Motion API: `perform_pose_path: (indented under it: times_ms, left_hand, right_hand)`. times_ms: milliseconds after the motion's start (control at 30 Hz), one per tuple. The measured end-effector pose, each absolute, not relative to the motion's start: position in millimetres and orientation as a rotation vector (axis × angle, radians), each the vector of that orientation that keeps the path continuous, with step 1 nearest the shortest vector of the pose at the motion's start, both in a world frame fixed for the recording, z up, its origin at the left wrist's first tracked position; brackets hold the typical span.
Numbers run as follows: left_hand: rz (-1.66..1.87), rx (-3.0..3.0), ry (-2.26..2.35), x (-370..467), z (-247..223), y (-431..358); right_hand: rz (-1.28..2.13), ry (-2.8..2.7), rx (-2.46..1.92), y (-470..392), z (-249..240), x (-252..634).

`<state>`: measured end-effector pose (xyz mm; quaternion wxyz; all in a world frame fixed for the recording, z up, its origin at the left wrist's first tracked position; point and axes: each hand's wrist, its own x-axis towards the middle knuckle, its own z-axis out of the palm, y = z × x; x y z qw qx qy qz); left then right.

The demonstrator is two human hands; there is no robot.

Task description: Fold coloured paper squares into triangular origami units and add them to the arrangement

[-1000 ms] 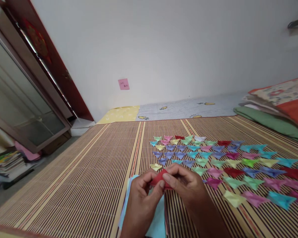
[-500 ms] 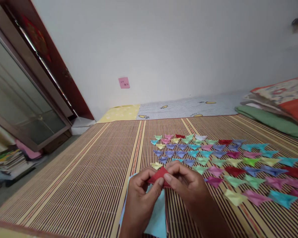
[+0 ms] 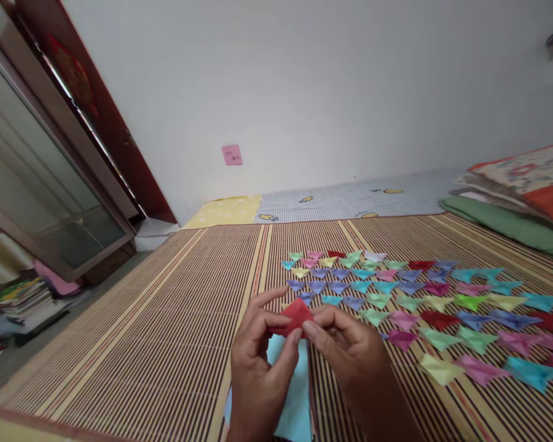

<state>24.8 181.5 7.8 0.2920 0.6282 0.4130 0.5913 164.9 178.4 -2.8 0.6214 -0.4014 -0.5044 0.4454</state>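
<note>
A small red folded paper (image 3: 297,315) is held up between my two hands, above the striped mat. My left hand (image 3: 262,356) pinches its lower left part between thumb and index finger, with the other fingers partly raised behind it. At its right corner, the thumb and fingertips of my right hand (image 3: 350,344) grip the same paper. Beneath my hands lies a stack of light blue paper sheets (image 3: 297,393), partly covered by my left hand and wrist. To the right, folded paper pieces (image 3: 410,302) in many colours lie in rows.
The striped mat (image 3: 175,319) spreads across the bed. Folded bedding (image 3: 511,224) lies at the far right. A pink note (image 3: 232,155) sticks to the white wall. On the left stand a glass-panelled door (image 3: 74,184) and a pile of books (image 3: 23,301).
The fingers of my left hand have lifted and spread somewhat behind the red paper. The paper has tilted slightly and still sits between both hands. The view has shifted a little.
</note>
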Motion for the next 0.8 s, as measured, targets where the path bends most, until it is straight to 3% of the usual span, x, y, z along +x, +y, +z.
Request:
perform_pose_path:
  times_ms: [367,800]
  left_hand:
    - [1.566,1.189,1.047,25.8,8.4,187.1]
    - [1.598,1.121,1.02,29.5,10.1,185.5]
  right_hand:
    - [0.726,-1.24,-1.036,174.2,4.6,163.9]
    - [0.698,-1.25,-1.072,172.2,3.8,162.4]
